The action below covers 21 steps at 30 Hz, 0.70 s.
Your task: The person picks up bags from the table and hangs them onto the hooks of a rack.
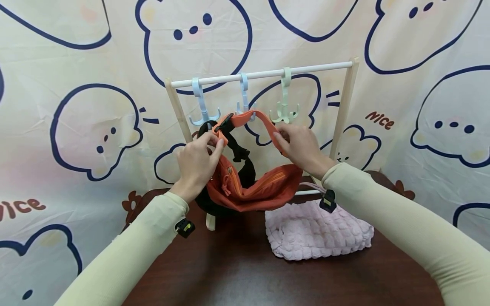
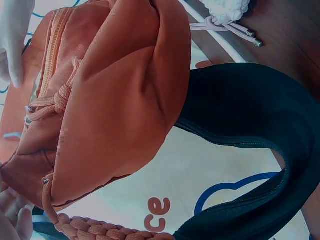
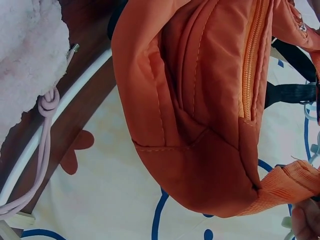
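Note:
An orange waist bag (image 1: 252, 197) with zips and a knotted zip pull hangs between my two hands. My left hand (image 1: 196, 163) pinches the left end of its strap, close to a black buckle (image 1: 223, 123). On the other side my right hand (image 1: 300, 146) pinches the orange strap (image 1: 266, 123). The strap arches up across the lower prongs of the middle blue hook (image 1: 244, 91). Behind the waist bag hangs a black bag (image 1: 246, 172), its top near the left blue hook (image 1: 200, 102). In the left wrist view a braided orange cord (image 2: 100, 229) shows below the waist bag.
A rack with a white rail (image 1: 264, 74) and wooden posts stands at the back, also carrying a green hook (image 1: 285, 97). On the dark brown table (image 1: 237, 272) lies a pink puffy bag (image 1: 317, 233) with a pink cord (image 3: 47, 130). A printed cloth (image 1: 95, 170) hangs behind.

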Tool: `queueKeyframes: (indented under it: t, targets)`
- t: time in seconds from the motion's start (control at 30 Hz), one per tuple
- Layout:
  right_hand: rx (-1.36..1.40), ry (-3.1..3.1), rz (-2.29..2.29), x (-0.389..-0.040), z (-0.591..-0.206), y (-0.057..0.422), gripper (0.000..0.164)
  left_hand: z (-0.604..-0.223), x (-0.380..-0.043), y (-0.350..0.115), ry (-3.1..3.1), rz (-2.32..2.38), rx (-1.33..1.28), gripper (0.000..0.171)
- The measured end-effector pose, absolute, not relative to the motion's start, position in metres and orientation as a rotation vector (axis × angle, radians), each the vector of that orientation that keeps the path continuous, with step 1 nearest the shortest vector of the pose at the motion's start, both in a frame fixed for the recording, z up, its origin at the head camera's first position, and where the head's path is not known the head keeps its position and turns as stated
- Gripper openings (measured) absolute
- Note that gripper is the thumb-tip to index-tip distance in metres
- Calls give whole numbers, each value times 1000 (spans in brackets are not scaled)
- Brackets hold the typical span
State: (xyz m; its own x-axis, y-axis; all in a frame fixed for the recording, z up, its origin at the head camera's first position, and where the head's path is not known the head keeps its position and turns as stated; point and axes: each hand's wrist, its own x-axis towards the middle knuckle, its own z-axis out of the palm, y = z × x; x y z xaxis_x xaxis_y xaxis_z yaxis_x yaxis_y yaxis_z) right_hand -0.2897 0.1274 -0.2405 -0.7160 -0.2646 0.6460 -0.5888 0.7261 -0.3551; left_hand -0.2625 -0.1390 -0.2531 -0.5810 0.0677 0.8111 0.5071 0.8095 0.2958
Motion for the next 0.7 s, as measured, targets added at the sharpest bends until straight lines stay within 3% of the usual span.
queueKeyframes:
  t: [0.7]
  targets:
    - [653, -2348, 744, -291, -247, 125, 15, -263, -263, -137, -2167, -650, -456, 19]
